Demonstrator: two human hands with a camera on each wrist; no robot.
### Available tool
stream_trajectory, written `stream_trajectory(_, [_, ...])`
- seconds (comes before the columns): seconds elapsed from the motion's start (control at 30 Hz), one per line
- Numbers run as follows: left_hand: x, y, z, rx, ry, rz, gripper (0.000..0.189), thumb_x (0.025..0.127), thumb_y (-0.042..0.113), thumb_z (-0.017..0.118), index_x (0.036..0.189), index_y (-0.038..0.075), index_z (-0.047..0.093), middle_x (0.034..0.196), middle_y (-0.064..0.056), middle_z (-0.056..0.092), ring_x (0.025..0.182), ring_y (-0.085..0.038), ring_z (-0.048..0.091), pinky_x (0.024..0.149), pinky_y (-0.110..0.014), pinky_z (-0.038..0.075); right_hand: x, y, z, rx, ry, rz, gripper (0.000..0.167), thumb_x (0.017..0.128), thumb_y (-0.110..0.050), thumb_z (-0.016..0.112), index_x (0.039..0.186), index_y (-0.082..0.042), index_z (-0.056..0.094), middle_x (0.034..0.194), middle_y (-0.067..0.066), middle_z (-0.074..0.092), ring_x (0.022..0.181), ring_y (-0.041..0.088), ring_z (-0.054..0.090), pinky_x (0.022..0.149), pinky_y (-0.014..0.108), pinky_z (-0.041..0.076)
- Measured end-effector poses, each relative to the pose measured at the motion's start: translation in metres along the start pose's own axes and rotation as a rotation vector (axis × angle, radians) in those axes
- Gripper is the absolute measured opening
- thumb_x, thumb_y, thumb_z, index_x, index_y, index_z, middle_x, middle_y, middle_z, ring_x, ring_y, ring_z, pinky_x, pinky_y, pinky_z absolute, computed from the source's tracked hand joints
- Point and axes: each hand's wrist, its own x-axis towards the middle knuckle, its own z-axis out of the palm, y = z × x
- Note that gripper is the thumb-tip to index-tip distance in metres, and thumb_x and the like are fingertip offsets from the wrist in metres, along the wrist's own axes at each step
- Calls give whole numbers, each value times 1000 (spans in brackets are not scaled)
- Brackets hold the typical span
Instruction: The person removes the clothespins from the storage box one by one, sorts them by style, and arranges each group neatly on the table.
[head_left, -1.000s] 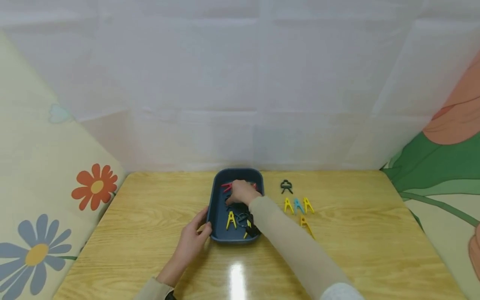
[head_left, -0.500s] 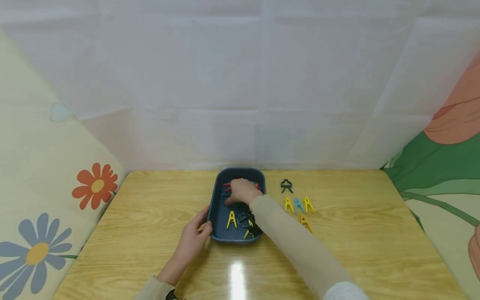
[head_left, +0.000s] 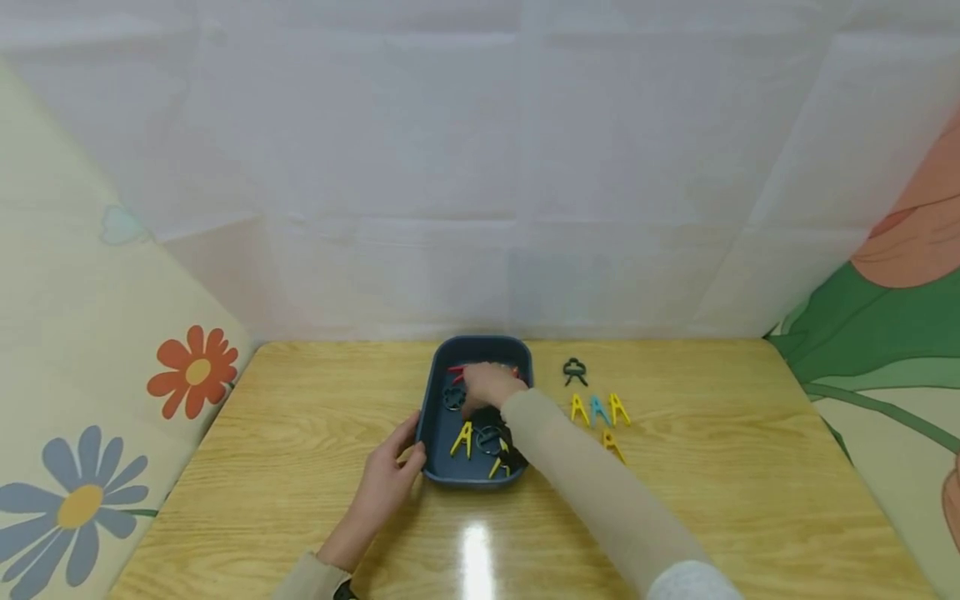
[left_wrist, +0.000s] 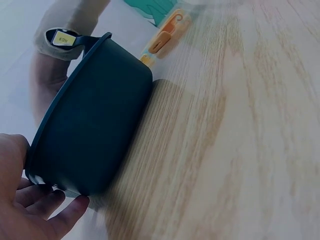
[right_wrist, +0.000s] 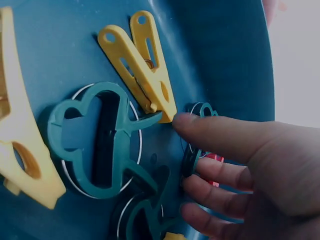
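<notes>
A dark blue tray [head_left: 425, 417] stands mid-table, holding clothespins and clips. My left hand [head_left: 386, 475] rests against its outer left wall near the front corner; the left wrist view shows the fingers [left_wrist: 67, 217] on that wall. Inside the tray, my right hand [head_left: 487, 387] reaches down with fingers loosely bent. In the right wrist view its thumb tip meets the jaw end of a yellow clothespin [right_wrist: 135, 65]. Beside that lies a dark green cloud-shaped clip [right_wrist: 117, 140] with a wire ring. Another green clip [head_left: 453, 397] and a red clothespin [head_left: 456, 368] lie farther back.
Right of the tray, a dark green clip [head_left: 575, 372] lies behind a row of yellow clothespins [head_left: 579, 409] and a blue clothespin [head_left: 598, 411]. Another yellow clothespin [head_left: 612, 446] lies nearer. White sheeting [head_left: 450, 208] hangs behind the table.
The yellow clothespin under my right hand has turned slightly in the tray. My right thumb has drawn nearer to it, uncovering the green clip behind. The left hand has stayed put.
</notes>
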Motion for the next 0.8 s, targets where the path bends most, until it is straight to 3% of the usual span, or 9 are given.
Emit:
stream_trajectory(0.1, [0, -1, 0, -1, 3, 5, 51, 101, -1, 57, 151, -6, 48, 142, -26, 60, 127, -42, 61, 98, -60, 54, 4, 2, 0, -2, 19, -21, 32, 84, -33, 88, 105, -15, 73, 105, 0, 70, 103, 21, 62, 98, 41, 51])
stream_trajectory(0.37, [1, 1, 0, -11, -9, -23, 52, 103, 2, 56, 153, -3, 47, 147, -24, 57, 131, -41, 59, 101, -62, 52, 4, 3, 0, -33, 10, -33, 39, 83, -34, 89, 113, -13, 74, 121, 4, 70, 116, 27, 61, 101, 43, 51])
stream_trajectory(0.6, [1, 0, 2, -13, -4, -15, 52, 102, 1, 56, 153, -5, 47, 146, -26, 58, 130, -41, 59, 101, -61, 52, 1, 2, -2, -25, 29, -22, 35, 83, -29, 90, 110, -11, 75, 122, 6, 72, 115, 27, 62, 102, 44, 51])
stream_trajectory(0.8, [0, -2, 2, -21, -10, -26, 51, 103, 1, 56, 153, -4, 47, 148, -25, 57, 131, -40, 59, 102, -61, 52, 0, 1, -2, -48, 44, -5, 39, 87, -22, 85, 121, -10, 73, 130, 10, 68, 119, 30, 58, 107, 46, 47])
